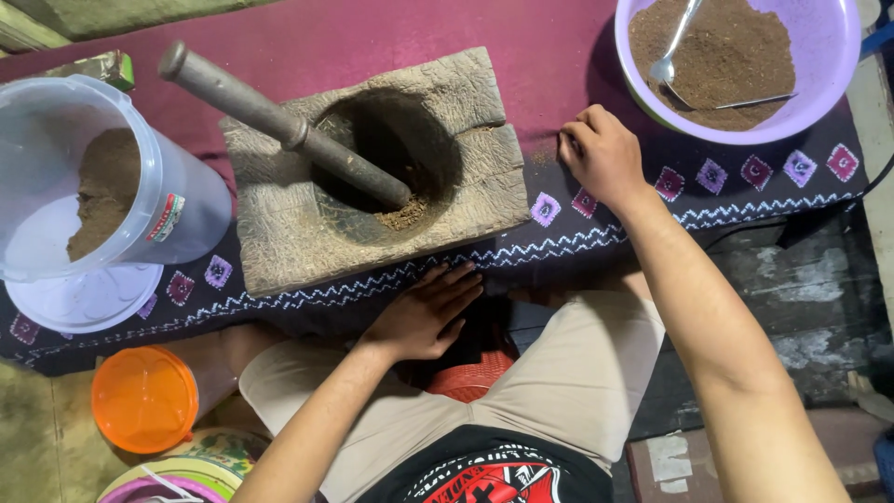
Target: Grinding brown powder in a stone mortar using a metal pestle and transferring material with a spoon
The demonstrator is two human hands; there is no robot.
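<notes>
I look down and see a big wooden mortar (372,168) sitting on a dark red cloth (559,56) with small square patterns along its edge. A long dark pestle (289,130) leans in the hole of the mortar, with its top sticking out to the left. No hand holds it. A little brown powder (402,216) lies at the bottom of the hole.

My left hand (424,317) lies flat and open. Its fingers (456,279) touch the cloth just below the front edge of the mortar. It grips nothing.

My right hand (603,154) is on the cloth just to the right of the mortar. Its fingers are curled in, and they press down by a few brown crumbs. I cannot tell if it pinches anything.

Near the right hand, up at the top, is a purple bowl (829,93) full of brown powder, with a metal spoon (672,51) in it.

On the left stands a clear plastic jar (177,196) tipped on its side, with brown powder inside. It rests on a white lid (84,298). Below that is an orange lid (144,399).

My legs are in light shorts (559,373).
</notes>
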